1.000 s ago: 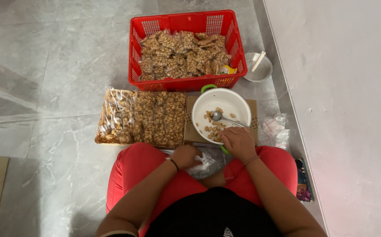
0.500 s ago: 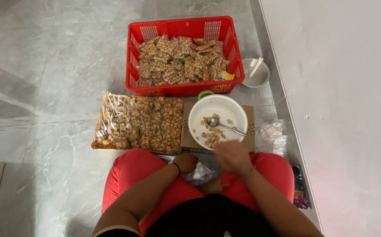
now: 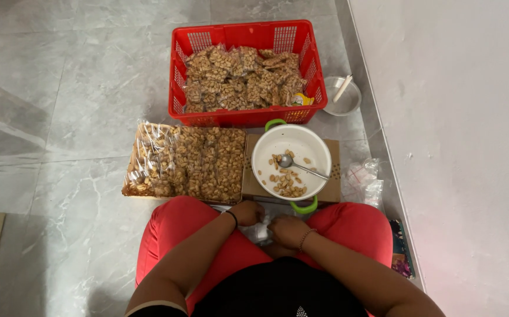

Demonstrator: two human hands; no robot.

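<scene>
I sit on the floor in red trousers. My left hand and my right hand meet in my lap, both closed on a small clear plastic bag between them. Just beyond my hands a white bowl with green handles rests on a piece of cardboard. It holds loose peanuts and a metal spoon. Neither hand touches the bowl.
A large clear bag of packed peanut bars lies left of the bowl. A red plastic basket filled with small packets stands behind. A small metal dish sits by the wall, and empty clear bags lie at the right.
My right hand has left the spoon in the bowl and come down into my lap beside my left hand on the small bag. The view has tilted down slightly.
</scene>
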